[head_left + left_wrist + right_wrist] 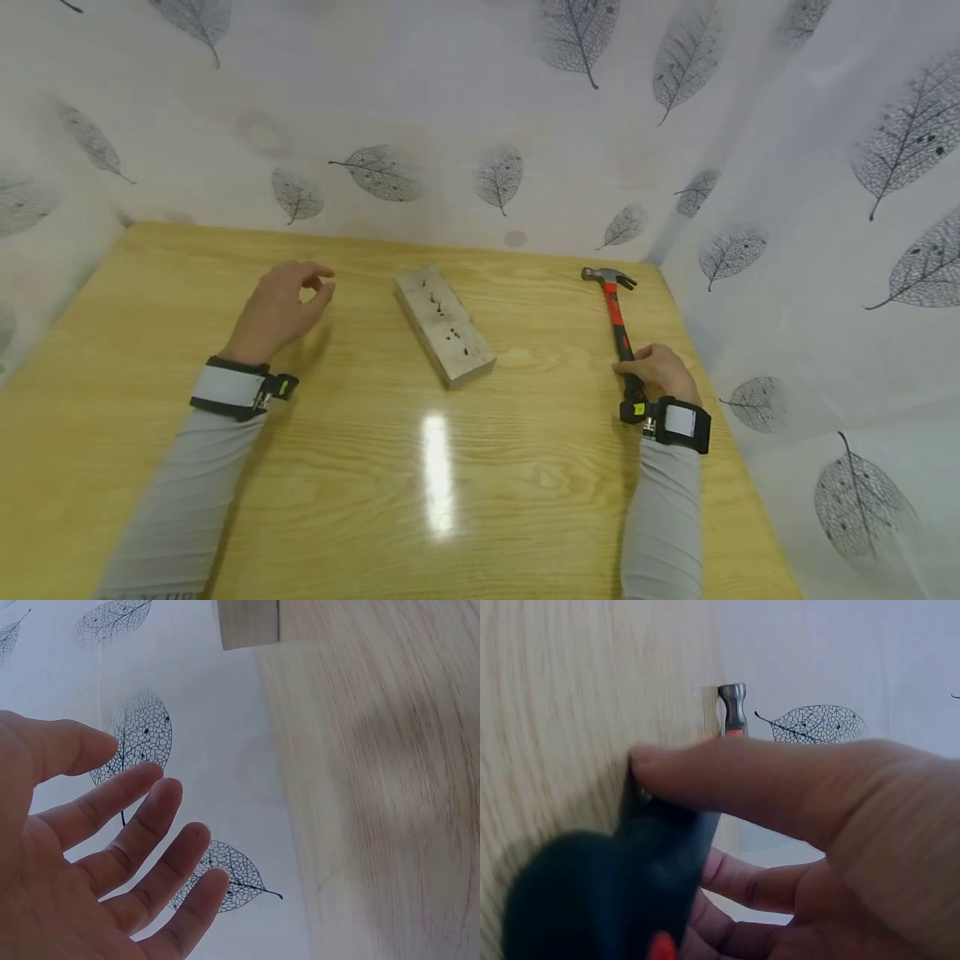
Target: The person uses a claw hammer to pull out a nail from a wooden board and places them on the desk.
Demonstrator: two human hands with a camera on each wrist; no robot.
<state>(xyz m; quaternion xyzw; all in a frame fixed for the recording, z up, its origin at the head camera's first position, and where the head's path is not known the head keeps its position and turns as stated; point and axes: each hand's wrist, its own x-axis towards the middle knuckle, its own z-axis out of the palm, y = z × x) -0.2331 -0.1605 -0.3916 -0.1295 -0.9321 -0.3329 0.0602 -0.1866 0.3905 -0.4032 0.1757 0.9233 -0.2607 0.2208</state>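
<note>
Tabletop (360,483) in glossy yellow wood grain stretches from near to far. On it, about mid-width, a pale rectangular wooden block (450,323) slants from far left to near right. Well to the block's right is a grey-headed, red-and-black-handled claw hammer (618,321), its long axis running far to near, head far, striking face left. The right hand (660,371) is on it, thumb and bent fingers gripping its near part; whether that end touches the tabletop I cannot tell. The left hand (277,308), left of the block and closer to it, holds nothing, its fingers loosely spread. Small dark nails (438,307) stand in the block's far half
</note>
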